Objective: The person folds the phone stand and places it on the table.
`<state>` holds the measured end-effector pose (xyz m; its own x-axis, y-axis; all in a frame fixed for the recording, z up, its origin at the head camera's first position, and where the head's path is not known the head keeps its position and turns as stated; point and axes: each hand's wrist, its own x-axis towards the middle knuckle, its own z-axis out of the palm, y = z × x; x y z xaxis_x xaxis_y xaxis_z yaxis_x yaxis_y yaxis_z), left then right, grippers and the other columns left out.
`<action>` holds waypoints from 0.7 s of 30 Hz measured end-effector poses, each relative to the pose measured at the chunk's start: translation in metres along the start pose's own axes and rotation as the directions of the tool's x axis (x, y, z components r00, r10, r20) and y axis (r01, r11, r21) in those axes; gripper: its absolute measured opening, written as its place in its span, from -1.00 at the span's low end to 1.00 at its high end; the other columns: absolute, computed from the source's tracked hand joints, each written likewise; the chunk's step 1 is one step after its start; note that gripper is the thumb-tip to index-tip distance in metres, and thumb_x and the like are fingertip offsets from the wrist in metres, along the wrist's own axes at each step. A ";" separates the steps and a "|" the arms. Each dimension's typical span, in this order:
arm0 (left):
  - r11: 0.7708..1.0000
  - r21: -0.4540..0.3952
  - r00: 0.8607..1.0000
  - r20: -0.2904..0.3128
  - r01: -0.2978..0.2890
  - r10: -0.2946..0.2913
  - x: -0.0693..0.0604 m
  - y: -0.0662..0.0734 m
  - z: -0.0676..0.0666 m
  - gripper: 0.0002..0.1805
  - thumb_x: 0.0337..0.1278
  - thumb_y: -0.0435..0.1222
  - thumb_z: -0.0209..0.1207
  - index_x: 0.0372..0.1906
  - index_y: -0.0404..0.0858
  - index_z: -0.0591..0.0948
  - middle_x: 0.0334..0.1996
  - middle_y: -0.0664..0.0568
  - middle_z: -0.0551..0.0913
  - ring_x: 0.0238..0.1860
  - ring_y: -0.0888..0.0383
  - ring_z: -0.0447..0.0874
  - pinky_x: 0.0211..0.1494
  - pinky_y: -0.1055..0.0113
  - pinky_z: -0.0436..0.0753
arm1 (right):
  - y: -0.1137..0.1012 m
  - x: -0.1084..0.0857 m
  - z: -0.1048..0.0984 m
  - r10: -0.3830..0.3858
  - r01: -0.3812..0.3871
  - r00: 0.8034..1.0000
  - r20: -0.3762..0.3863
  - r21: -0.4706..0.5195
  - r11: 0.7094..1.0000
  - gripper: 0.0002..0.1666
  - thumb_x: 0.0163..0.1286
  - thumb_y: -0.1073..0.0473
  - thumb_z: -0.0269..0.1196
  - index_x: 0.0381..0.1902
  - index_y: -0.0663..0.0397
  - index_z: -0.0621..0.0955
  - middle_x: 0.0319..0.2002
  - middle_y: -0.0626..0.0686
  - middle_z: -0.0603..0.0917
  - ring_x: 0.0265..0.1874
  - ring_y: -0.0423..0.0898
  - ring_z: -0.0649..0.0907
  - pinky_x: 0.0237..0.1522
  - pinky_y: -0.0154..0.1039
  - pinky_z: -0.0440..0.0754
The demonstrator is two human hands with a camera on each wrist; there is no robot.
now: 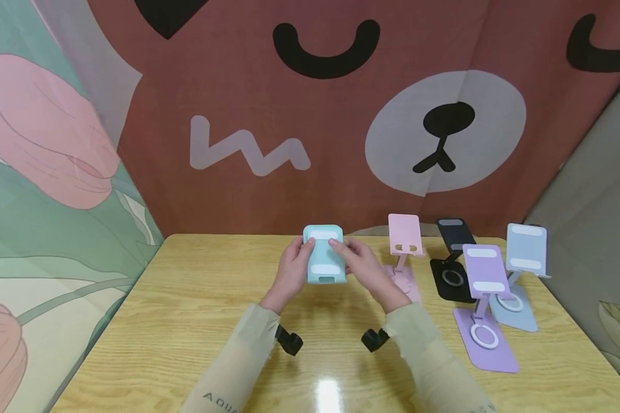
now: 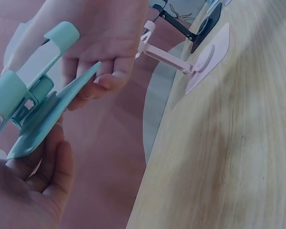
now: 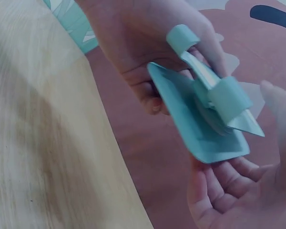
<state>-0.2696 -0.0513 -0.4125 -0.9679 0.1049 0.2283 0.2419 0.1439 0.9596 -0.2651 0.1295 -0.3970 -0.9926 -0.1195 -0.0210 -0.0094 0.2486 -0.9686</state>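
Observation:
A mint-green phone stand (image 1: 324,255) is held up above the far part of the table, its upper panel folded down near its base plate. My left hand (image 1: 291,265) grips its left side, thumb on the front panel. On the opposite side my right hand (image 1: 365,265) holds it, thumb also lying on the panel. In the left wrist view, fingers of the left hand (image 2: 35,191) lie under the base plate (image 2: 57,114). The right wrist view shows the right hand's fingers (image 3: 224,183) beneath the plate's edge, with the curved lips (image 3: 231,100) of the panel above.
On the wooden table (image 1: 186,321), to the right, stand unfolded phone stands: pink (image 1: 405,232), black (image 1: 452,278), purple (image 1: 484,269) and light blue (image 1: 526,246). The right forearm passes close to the pink one. A patterned cloth (image 1: 237,201) hangs behind the table's far edge.

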 end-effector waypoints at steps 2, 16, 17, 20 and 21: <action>1.000 -0.008 1.000 -0.006 0.010 -0.010 0.000 -0.001 -0.001 -0.52 0.62 -0.04 -0.09 0.21 -0.35 0.53 -0.15 -0.13 0.67 -0.18 0.03 0.65 -0.07 0.12 0.64 | -0.001 -0.001 -0.003 0.001 -0.001 1.000 -0.009 0.009 1.000 -0.22 0.47 -0.34 0.17 0.25 0.23 0.49 -0.02 0.19 0.63 -0.13 0.07 0.65 -0.03 -0.02 0.64; 0.999 0.021 0.996 -0.084 0.043 -0.041 0.003 -0.005 -0.024 -0.50 0.57 0.01 -0.02 0.11 -0.35 0.59 -0.12 -0.15 0.66 -0.16 -0.03 0.61 -0.02 0.10 0.59 | 0.000 -0.004 -0.031 -0.071 0.070 0.989 -0.132 -0.011 0.997 -0.50 0.55 -0.09 0.19 0.17 0.22 0.51 -0.05 0.27 0.69 -0.09 0.19 0.66 0.00 0.02 0.59; 0.998 0.027 0.995 -0.091 0.048 -0.046 0.003 -0.005 -0.027 -0.50 0.56 0.02 -0.02 0.10 -0.35 0.60 -0.11 -0.15 0.66 -0.16 -0.03 0.60 -0.02 0.10 0.58 | 0.000 -0.004 -0.034 -0.074 0.073 0.986 -0.150 -0.013 0.997 -0.50 0.55 -0.08 0.20 0.16 0.21 0.52 -0.05 0.27 0.69 -0.09 0.19 0.66 -0.01 0.01 0.59; 0.997 0.033 0.992 -0.108 0.072 -0.068 0.003 -0.006 -0.036 -0.49 0.55 0.04 -0.01 0.11 -0.34 0.60 -0.09 -0.15 0.65 -0.14 -0.05 0.59 -0.01 0.10 0.57 | 0.001 -0.004 -0.041 -0.082 0.082 0.977 -0.197 -0.010 0.997 -0.52 0.54 -0.07 0.21 0.14 0.23 0.53 -0.07 0.25 0.70 -0.10 0.18 0.66 -0.06 -0.10 0.58; 0.996 0.035 0.991 -0.113 0.081 -0.077 0.002 -0.007 -0.039 -0.48 0.54 0.05 -0.01 0.12 -0.33 0.59 -0.07 -0.15 0.65 -0.12 -0.04 0.58 0.00 0.10 0.56 | 0.001 -0.004 -0.044 -0.079 0.080 0.974 -0.212 -0.004 0.997 -0.53 0.54 -0.06 0.21 0.13 0.22 0.53 -0.08 0.23 0.70 -0.10 0.16 0.65 -0.07 -0.13 0.56</action>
<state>-0.2762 -0.0900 -0.4126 -0.9851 -0.0182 0.1709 0.1646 0.1865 0.9686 -0.2662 0.1721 -0.3870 -0.9918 0.0676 0.1084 -0.0890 0.2421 -0.9661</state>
